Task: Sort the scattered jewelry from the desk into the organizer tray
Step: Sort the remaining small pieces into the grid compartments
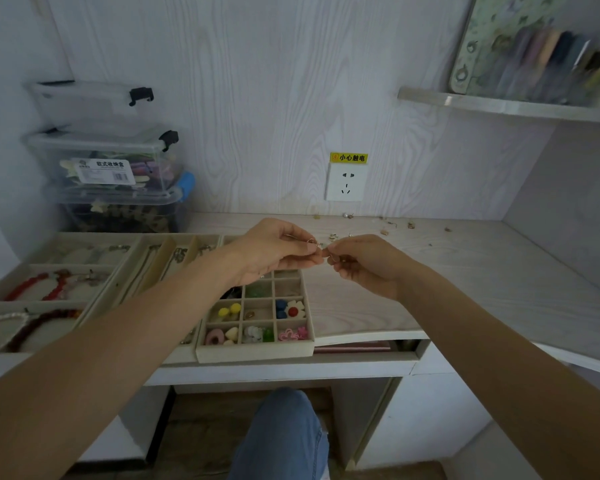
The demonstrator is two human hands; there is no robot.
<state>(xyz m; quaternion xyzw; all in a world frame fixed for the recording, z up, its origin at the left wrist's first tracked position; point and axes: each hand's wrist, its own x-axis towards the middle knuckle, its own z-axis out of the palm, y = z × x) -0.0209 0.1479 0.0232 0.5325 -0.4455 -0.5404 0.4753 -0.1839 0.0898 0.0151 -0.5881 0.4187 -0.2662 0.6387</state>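
Pinching one small earring [313, 242] between both hands' fingers [314, 252] above the tray [257, 355], whose cells are largely filled, the person leaves several pieces [383, 231] on the tabletop [465, 271].

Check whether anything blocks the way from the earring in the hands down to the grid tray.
Nothing visible does. Both hands pinch a small earring just above the far end of the grid tray, whose compartments lie open; only the left hand itself covers some far cells.

The pale wood-grain desk [465, 271] carries beige organizer trays [257, 353], stacked clear boxes [118, 188] (left, rear) and scattered jewelry [385, 228].
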